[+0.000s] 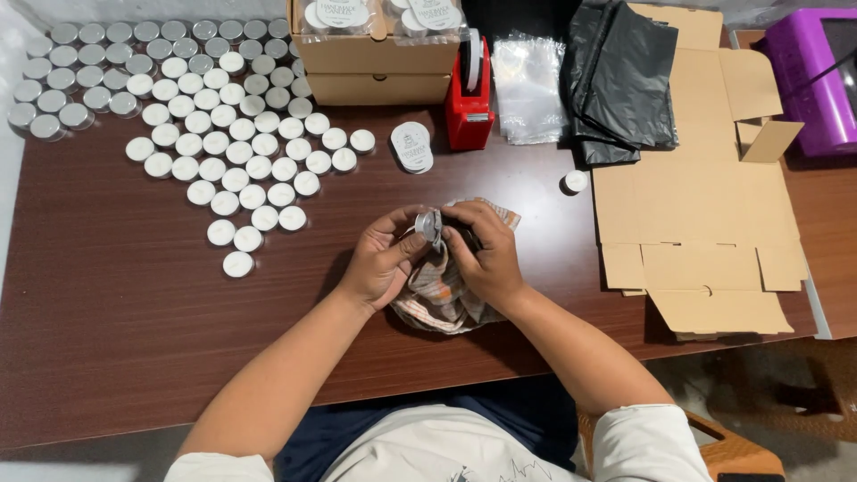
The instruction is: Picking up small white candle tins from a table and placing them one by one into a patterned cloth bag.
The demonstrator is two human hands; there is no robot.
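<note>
Head view, looking down on a dark brown table (116, 312). Both hands are together at the centre, over a crumpled patterned cloth (437, 299). Left hand (379, 263) and right hand (482, 254) pinch a small round metal lid (428, 223) between thumbs and fingertips, holding it just above the cloth.

Handling, as judged: the lid looks thin, light and stiff, with a smooth, likely slippery face; the rim is the safest hold, as the face would show marks. The cloth is soft and limp and gives no support of its own.

Packages and labels:
- Left half of the table: a wide spread of small round tins (223, 152) with white tops; the far-left ones (62, 80) look silvery.
- A short stack of round white labels (411, 147) lies near the red tape dispenser (470, 103).
- Far edge, centre: two stacked shallow tan cardboard boxes (375, 71), with clear packs of round labelled items on top.
- Right of the dispenser: clear plastic bags (528, 85), then black plastic bags (625, 80).
- One lone tin (575, 181) sits beside a flat, unfolded cardboard box blank (705, 214).
- Far-right corner: a purple machine (817, 71); kind unclear.
</note>
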